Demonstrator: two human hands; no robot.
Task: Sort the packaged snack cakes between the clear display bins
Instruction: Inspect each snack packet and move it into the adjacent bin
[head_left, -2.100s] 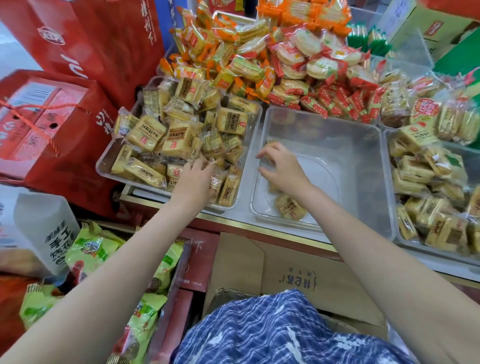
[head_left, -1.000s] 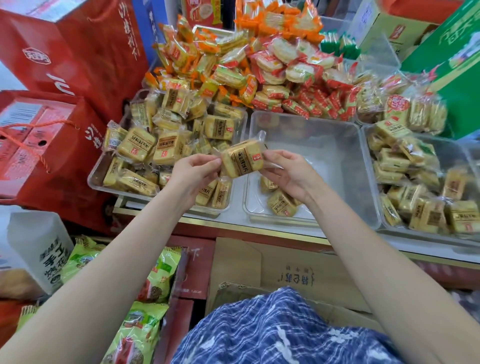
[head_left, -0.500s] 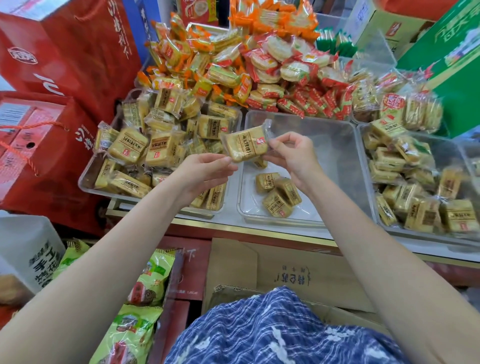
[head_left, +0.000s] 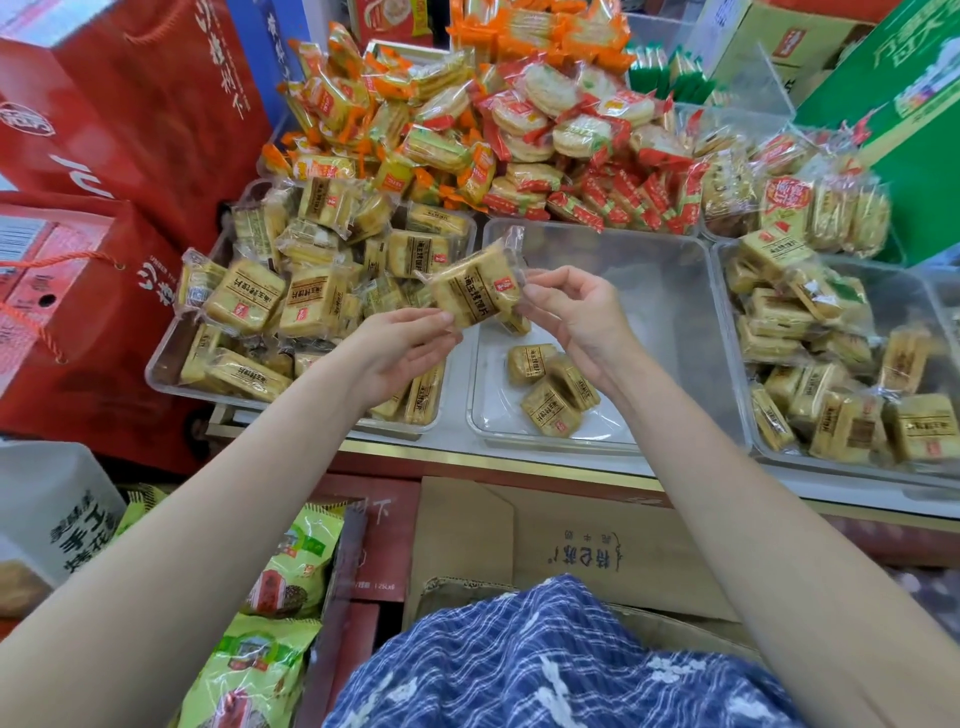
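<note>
You hold one wrapped snack cake (head_left: 475, 288) label-up between the left bin (head_left: 171, 358) and middle bin (head_left: 675, 291), probably to read it; your right hand (head_left: 576, 312) pinches its wrapper end, your left hand (head_left: 400, 348) pinches the lower corner.
</note>
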